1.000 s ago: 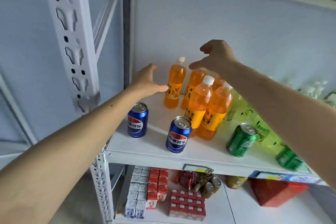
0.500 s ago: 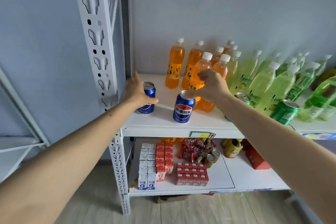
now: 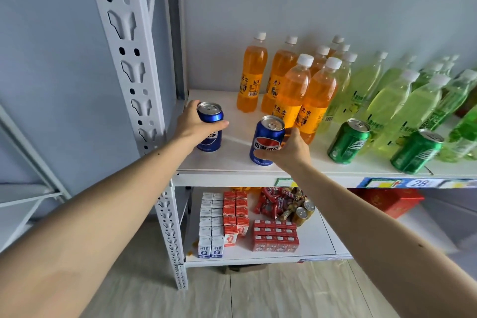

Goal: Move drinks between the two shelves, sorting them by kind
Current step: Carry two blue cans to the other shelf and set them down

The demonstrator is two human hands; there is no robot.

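Upper shelf: left hand fingers wrapped around left blue can; right hand fingers closed on right blue can, beside orange bottles.

- Pepsi cans: blue, with a red, white and blue globe.
- Far bottles: orange, white caps, yellow labels.
- Right bottles: pale yellow-green.
- Right cans: green.
- Shelf: white.
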